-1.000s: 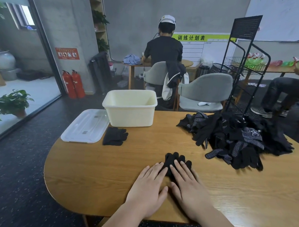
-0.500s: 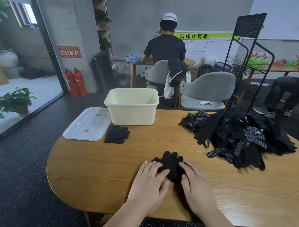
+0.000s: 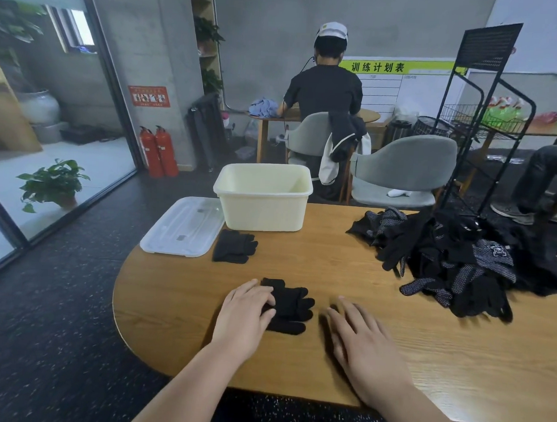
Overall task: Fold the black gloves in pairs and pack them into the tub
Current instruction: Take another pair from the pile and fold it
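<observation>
While the left hand lies flat with its fingertips pressing on the cuff end of a folded pair of black gloves, the right hand rests open and empty on the wooden table, just beside the pair but apart from it. The folded pair lies with its long axis running across the table, cuffs toward the left hand and the glove fingers pointing to the right, toward the other hand. It sits between the two hands, near the table's front edge. The left palm covers part of the cuff, so I cannot see how neatly that end is folded.

Farther back, a second folded pair lies just in front of the cream tub, its fingers pointing up and right toward the tub's wall; it lies just beside the clear lid, which rests flat at the table's left end. The tub's inside is only partly in view, and what shows of it holds nothing. At the right, a loose heap of black gloves sprawls over the table; single gloves in it are hard to tell apart, and its far right side is cut off by the frame.
</observation>
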Demonstrator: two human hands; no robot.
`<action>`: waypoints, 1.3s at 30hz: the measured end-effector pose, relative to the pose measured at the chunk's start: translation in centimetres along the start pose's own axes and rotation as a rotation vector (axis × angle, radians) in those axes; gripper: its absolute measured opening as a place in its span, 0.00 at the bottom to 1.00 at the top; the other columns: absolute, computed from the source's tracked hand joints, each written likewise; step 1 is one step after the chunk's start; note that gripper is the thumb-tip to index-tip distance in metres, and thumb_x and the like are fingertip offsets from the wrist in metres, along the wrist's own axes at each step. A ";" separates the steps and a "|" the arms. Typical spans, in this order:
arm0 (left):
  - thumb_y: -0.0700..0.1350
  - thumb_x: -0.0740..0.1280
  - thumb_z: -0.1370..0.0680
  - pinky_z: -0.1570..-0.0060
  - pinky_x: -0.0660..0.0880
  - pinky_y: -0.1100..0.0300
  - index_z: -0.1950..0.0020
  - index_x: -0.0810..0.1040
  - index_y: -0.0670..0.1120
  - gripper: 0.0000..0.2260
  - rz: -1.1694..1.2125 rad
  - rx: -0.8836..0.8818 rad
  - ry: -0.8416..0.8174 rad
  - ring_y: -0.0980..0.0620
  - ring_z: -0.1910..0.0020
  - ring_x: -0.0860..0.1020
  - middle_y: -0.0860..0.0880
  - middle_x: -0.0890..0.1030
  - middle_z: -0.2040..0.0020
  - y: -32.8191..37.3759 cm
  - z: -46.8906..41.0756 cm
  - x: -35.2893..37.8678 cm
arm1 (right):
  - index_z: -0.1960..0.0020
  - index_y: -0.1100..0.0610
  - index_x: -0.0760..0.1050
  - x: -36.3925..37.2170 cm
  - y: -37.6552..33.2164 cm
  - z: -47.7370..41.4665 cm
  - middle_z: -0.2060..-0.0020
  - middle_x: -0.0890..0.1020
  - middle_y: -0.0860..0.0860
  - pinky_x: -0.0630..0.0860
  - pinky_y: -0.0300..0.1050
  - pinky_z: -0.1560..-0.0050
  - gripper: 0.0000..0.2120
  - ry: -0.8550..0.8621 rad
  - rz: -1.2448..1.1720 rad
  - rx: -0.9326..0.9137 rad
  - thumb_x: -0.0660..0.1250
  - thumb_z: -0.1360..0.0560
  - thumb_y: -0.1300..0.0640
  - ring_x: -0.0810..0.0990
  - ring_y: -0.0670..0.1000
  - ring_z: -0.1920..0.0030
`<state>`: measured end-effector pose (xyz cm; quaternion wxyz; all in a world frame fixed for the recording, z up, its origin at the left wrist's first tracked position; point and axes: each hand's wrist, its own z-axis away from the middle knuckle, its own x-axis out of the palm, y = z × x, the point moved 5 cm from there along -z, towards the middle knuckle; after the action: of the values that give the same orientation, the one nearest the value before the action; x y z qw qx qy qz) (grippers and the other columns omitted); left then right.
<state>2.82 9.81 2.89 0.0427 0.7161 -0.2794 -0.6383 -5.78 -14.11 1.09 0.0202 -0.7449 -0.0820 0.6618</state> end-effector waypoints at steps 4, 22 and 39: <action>0.52 0.67 0.15 0.23 0.60 0.53 0.37 0.82 0.58 0.08 -0.013 -0.038 0.024 0.56 0.20 0.62 0.59 0.72 0.24 -3.3 0.5 -1.9 | 0.17 0.41 0.55 -0.6 -2.1 -1.2 0.16 0.53 0.45 0.55 0.52 0.18 0.23 -0.022 0.003 -0.034 0.48 0.12 0.45 0.56 0.52 0.17; 0.53 0.72 0.18 0.49 0.78 0.60 0.27 0.76 0.51 0.20 0.191 -0.496 -0.076 0.54 0.45 0.81 0.55 0.80 0.43 -6.2 -2.3 -2.8 | 0.15 0.40 0.49 1.5 -3.9 -5.6 0.16 0.45 0.41 0.42 0.49 0.17 0.29 -0.129 -0.101 -0.017 0.38 0.15 0.36 0.38 0.46 0.17; 0.47 0.74 0.19 0.40 0.75 0.64 0.38 0.80 0.57 0.10 0.567 -0.315 -0.024 0.60 0.40 0.81 0.60 0.81 0.42 -6.2 -7.7 -7.6 | 0.16 0.39 0.50 1.4 -3.9 -5.7 0.16 0.44 0.40 0.42 0.47 0.18 0.30 -0.082 -0.139 0.001 0.36 0.16 0.34 0.39 0.46 0.17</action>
<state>12.00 16.20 8.49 0.3259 0.5866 -0.3660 -0.6448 -0.33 -9.58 0.97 0.0633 -0.7096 -0.1339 0.6888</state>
